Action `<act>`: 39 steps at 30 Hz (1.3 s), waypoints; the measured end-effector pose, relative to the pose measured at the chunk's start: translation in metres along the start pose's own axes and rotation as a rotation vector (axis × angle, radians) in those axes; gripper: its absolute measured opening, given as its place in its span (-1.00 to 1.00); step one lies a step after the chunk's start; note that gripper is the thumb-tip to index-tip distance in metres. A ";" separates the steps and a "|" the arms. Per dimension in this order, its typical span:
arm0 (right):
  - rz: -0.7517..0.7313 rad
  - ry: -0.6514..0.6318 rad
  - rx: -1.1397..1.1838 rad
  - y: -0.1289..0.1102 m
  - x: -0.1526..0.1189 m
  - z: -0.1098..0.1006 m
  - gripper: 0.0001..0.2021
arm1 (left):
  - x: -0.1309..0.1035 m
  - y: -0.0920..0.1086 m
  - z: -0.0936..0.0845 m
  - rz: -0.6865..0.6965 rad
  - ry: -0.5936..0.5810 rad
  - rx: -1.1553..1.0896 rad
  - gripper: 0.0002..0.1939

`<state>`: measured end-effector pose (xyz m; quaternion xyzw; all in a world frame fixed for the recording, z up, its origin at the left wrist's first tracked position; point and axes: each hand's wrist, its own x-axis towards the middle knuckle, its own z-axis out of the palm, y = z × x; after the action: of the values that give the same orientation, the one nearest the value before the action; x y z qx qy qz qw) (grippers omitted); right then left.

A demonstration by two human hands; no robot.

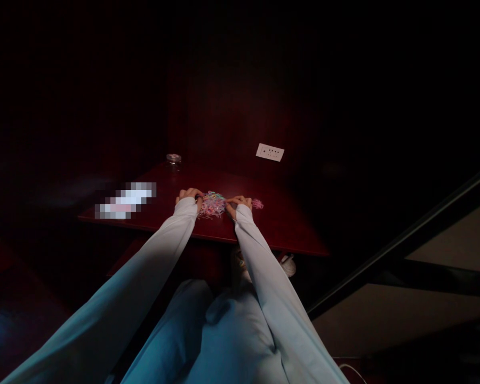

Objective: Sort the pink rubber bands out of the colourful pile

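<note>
A heap of small, thin loops in pink, purple, green and yellow, looking like elastic hair bands [213,206], lies on the dark red table [172,213]. At the heap's left edge is my left hand [189,196], its fingers curled and bent down toward the loops. My right hand [239,204] reaches in from the other side, with thumb and forefinger brought together at the heap's edge. Anything between the fingertips of either hand is too small to make out. Just right of my right hand sits a smaller bunch of pink bands [257,204].
A clear jar with a lid [173,160] stands at the table's back left. Toward the left edge lies a bright, pixelated object [126,200]. A white socket plate [270,152] is on the wall behind. A dark diagonal bar [404,242] runs along the right.
</note>
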<state>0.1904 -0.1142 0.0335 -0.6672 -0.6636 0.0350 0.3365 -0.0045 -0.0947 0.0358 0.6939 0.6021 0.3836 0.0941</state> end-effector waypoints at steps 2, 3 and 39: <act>0.009 0.021 0.000 0.002 0.000 0.001 -0.82 | 0.000 0.001 -0.001 0.007 0.002 0.003 -0.86; 0.010 0.032 0.001 0.003 0.000 0.001 -0.81 | 0.000 0.001 -0.002 0.014 0.003 0.002 -0.86; -0.291 -0.012 -0.111 -0.017 -0.003 -0.003 -0.86 | 0.002 0.002 0.011 0.349 -0.105 0.074 -0.74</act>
<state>0.1772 -0.1203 0.0426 -0.5813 -0.7562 -0.0470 0.2969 0.0038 -0.0896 0.0307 0.8098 0.4804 0.3352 0.0319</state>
